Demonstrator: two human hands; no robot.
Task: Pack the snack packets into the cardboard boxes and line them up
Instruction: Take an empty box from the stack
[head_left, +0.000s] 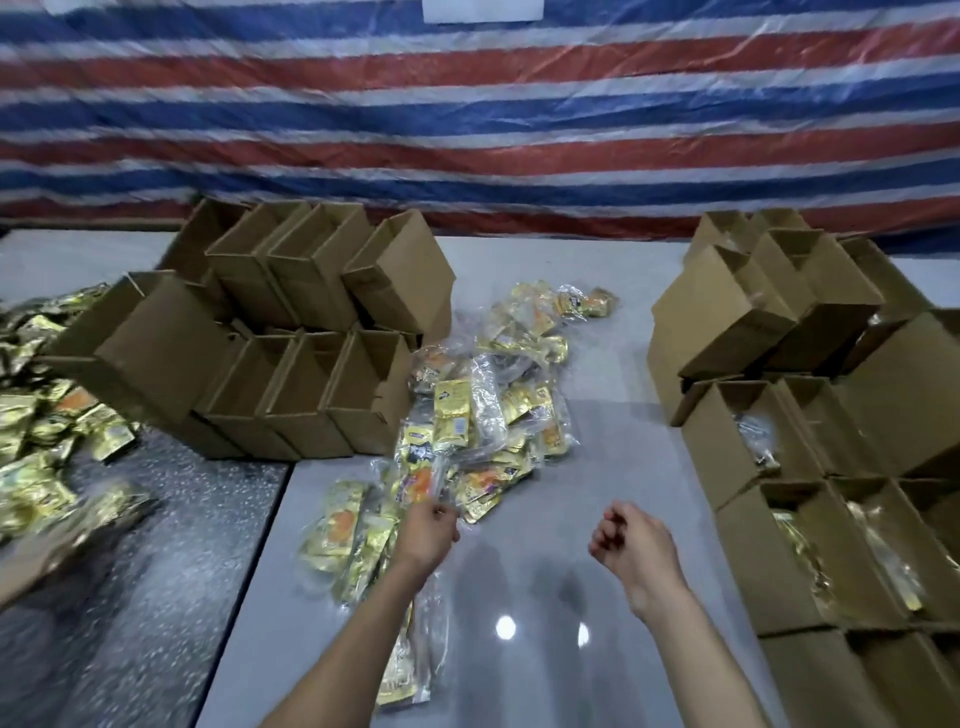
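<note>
Table (519, 623): glossy pale grey, smooth, with lamp glare showing on it. A darker speckled slab (156, 545) butts against its left edge.

Packets (498, 410): gold foil pouches, flat and crinkled, some printed orange, bundled in clear film. They lie in a loose heap mid-table, between the two groups of boxes. One more bundle lies under the left forearm, at the near edge. Loose gold pouches (31, 441) are spread over the far left; blurred.

Left boxes (291, 338): plain brown corrugated cardboard, tall and rectangular, flaps open. They stand in two tiers, the upper tier tilted. The interiors seen look bare.

Right boxes (831, 467): same cardboard. The near ones stand upright in rows, tops open, with gold foil and clear film visible inside several. The far ones are stacked askew.

Left hand (428, 535): fingers curled, pinching the clear film of a bag (421, 478) at the near end of the heap. The bag is wrinkled, with orange and gold contents. The exact grip is blurred.

Right hand (631, 543): held above bare table, fingers curled into the palm, holding nothing.

Backdrop: a woven plastic tarp (467, 104), striped red, white and blue, creased.
</note>
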